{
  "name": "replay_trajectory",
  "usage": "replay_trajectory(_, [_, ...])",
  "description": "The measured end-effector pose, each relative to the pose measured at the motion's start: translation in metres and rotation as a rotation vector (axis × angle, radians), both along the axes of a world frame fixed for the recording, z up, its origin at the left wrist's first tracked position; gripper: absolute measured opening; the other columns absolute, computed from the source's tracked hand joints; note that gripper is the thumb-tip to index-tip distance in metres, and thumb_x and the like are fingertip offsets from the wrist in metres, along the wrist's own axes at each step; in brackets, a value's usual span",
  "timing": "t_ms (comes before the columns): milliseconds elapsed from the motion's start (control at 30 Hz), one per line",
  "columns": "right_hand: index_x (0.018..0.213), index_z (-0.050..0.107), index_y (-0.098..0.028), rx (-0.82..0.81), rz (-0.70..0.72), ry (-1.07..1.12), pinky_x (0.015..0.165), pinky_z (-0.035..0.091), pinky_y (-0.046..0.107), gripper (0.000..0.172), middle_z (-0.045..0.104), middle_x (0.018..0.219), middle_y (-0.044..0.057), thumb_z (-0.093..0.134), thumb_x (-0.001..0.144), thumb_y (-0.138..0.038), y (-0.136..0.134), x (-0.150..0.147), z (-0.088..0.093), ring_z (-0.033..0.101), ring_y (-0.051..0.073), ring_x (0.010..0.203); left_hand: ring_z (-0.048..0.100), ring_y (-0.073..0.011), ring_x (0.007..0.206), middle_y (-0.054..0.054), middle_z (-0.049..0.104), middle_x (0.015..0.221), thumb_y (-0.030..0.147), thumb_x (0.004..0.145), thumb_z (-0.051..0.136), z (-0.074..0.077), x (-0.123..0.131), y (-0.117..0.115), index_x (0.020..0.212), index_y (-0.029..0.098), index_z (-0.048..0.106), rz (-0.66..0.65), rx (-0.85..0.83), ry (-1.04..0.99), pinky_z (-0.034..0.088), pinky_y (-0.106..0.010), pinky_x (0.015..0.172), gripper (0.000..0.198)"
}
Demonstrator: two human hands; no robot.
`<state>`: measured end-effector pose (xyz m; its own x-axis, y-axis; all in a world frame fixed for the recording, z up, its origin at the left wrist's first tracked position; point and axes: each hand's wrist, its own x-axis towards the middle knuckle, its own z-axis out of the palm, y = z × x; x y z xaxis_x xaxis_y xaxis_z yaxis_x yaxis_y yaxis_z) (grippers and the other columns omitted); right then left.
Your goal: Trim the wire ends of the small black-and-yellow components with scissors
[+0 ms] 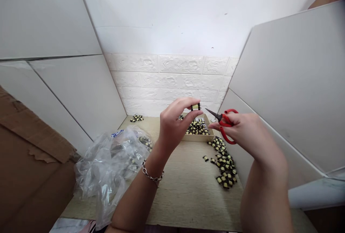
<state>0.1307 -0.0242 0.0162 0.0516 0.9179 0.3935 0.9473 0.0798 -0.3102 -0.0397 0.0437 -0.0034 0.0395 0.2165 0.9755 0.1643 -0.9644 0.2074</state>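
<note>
Between thumb and fingers, my left hand (175, 118) pinches a small transformer (195, 107), a yellow-wrapped coil with black ends and thin pins pointing right. My right hand (242, 128) holds red-handled scissors (226, 122), their dark pointed blades aimed left at the transformer, a small gap from its pins. The blades look closed together. Below the hands stands a shallow cardboard box (198, 138) filled with similar transformers (198, 128). My left hand and wrist hide part of the box.
More transformers (225, 166) lie heaped on the table (185, 186) at right, and a small cluster (137, 118) sits at back left. A clear plastic bag (107, 168) with some inside covers the left side. Brown cardboard (32, 175) stands far left; white panels (291, 89) and a brick-patterned wall (172, 78) enclose the table.
</note>
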Motion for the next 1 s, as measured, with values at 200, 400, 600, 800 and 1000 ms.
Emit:
replay_trajectory(200, [0.054,0.059,-0.019,0.05,-0.064,-0.068,0.046,0.028,0.024,0.039,0.051,0.051,0.002,0.051,0.074,-0.052,0.003,0.0053,-0.0023,0.043,0.012,0.05,0.06,-0.0095,0.085,-0.001,0.067,0.087,0.015,0.071,0.063,0.0028,-0.0016,-0.0032,0.093,0.018,0.061,0.028,0.06,0.076,0.049,-0.023,0.078,0.022])
replay_trajectory(400, [0.067,0.066,-0.023,-0.028,-0.073,-0.02,0.047,0.029,0.025,0.035,0.057,0.055,0.001,0.052,0.072,-0.054,0.0018,0.0072,-0.0007,0.045,0.013,0.049,0.059,-0.0114,0.088,-0.002,0.066,0.09,0.019,0.076,0.058,0.0023,-0.0046,-0.0052,0.096,0.019,0.059,0.135,0.083,0.213,0.047,-0.026,0.079,0.02])
replay_trajectory(600, [0.063,0.064,-0.022,-0.091,-0.027,0.047,0.047,0.032,0.024,0.029,0.059,0.056,0.0,0.056,0.071,-0.049,-0.0035,0.0063,0.001,0.046,0.012,0.048,0.058,-0.0126,0.085,-0.001,0.066,0.091,0.023,0.078,0.057,0.0018,-0.0083,-0.0024,0.096,0.021,0.059,0.207,0.096,0.319,0.043,-0.027,0.076,0.018])
replay_trajectory(800, [0.059,0.062,-0.021,-0.104,-0.022,0.078,0.047,0.032,0.024,0.033,0.057,0.055,-0.001,0.056,0.069,-0.052,-0.0043,0.0059,0.0011,0.044,0.011,0.047,0.058,-0.0122,0.086,-0.001,0.066,0.092,0.021,0.079,0.055,0.0021,-0.0088,-0.0009,0.096,0.021,0.058,0.183,0.102,0.358,0.042,-0.027,0.076,0.018])
replay_trajectory(1000, [0.058,0.061,-0.022,-0.127,-0.017,0.087,0.045,0.032,0.023,0.035,0.055,0.054,-0.002,0.055,0.068,-0.056,-0.0058,0.0048,0.0024,0.042,0.011,0.047,0.057,-0.0126,0.087,-0.002,0.066,0.093,0.02,0.079,0.054,0.0033,-0.0087,-0.0019,0.095,0.02,0.058,0.154,0.088,0.373,0.042,-0.027,0.077,0.016])
